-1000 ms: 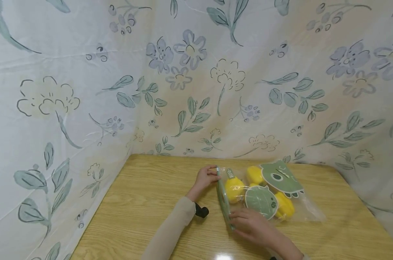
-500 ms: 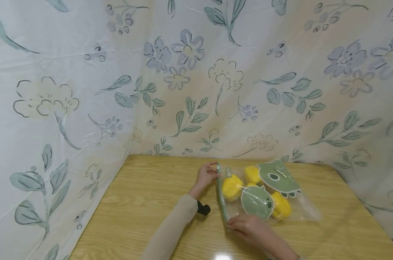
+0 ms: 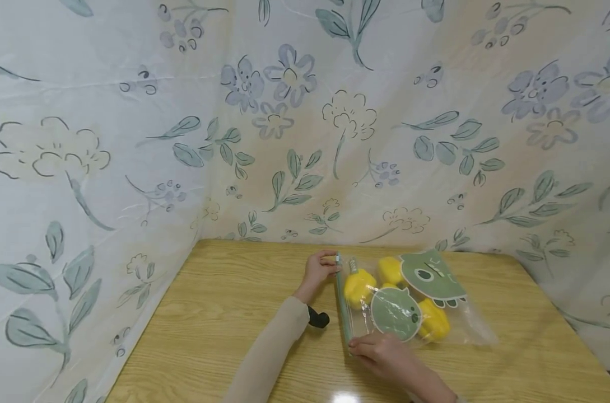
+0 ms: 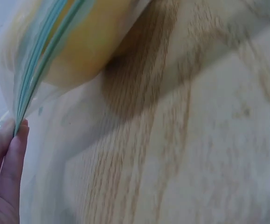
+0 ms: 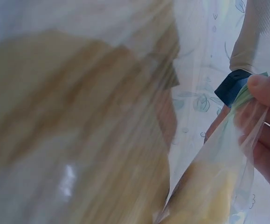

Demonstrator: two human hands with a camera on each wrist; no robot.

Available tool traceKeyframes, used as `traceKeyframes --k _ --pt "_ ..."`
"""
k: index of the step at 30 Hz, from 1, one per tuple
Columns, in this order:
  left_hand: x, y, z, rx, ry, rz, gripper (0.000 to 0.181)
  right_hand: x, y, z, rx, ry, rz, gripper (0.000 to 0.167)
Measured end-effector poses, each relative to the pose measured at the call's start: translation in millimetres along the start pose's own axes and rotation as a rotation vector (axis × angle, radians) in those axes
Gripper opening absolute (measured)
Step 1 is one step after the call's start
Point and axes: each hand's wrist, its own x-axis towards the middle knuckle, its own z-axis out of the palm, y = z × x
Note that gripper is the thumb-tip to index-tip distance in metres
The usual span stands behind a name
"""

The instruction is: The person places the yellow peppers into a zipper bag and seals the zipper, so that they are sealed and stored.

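A clear zip bag (image 3: 468, 327) with green cartoon prints lies on the wooden table, its green zip edge (image 3: 343, 305) on the left side. Several yellow rounded items (image 3: 359, 288) show through the plastic; their kind is unclear. My left hand (image 3: 319, 273) pinches the far end of the zip edge between thumb and fingers, as the left wrist view confirms. There the green strips (image 4: 41, 58) meet at the fingertips and part slightly higher up. At the near corner, my right hand (image 3: 387, 358) pinches the other end of the zip edge; in the right wrist view the plastic bunches under the thumb.
The wooden table (image 3: 224, 313) extends left and right of the bag. A floral cloth (image 3: 294, 129) hangs behind it and along the left side. A black device (image 3: 319, 318) sits at the left wrist.
My right hand has slid toward the near corner of the zip edge. The edge, bowed before, now runs nearly straight between both hands. The left hand keeps its pinch at the far end.
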Motion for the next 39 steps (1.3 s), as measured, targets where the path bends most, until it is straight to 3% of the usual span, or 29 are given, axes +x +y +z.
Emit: traceKeyframes --k 7,16,23,27,30,33,39 --pt "-5.2 12.6 4.9 0.037 0.028 -0.052 0.035 4.7 -4 5 -0.011 0.005 0.017 0.022" --pt "-8.3 13.4 2.8 0.059 0.027 -0.060 0.032 1.2 -3 10 0.158 0.065 0.134 0.017" --pt "-12.0 16.3 2.7 0.047 0.026 -0.053 0.032 -6.1 -3 15 0.390 0.089 0.382 0.022" --pt "-18.8 25.5 1.7 0.028 0.005 -0.046 0.033 -8.8 -4 18 0.477 0.104 0.465 0.021" --pt "-18.8 23.4 1.6 0.022 0.008 -0.042 0.034 -9.2 -4 19 0.493 0.110 0.483 0.020" --pt "-15.1 12.1 1.2 0.025 0.029 -0.034 0.033 -8.9 -5 20 0.505 0.109 0.493 0.018" --pt "-20.1 10.4 1.1 0.022 0.045 -0.043 0.034 -9.9 -5 21 0.531 0.077 0.469 0.016"
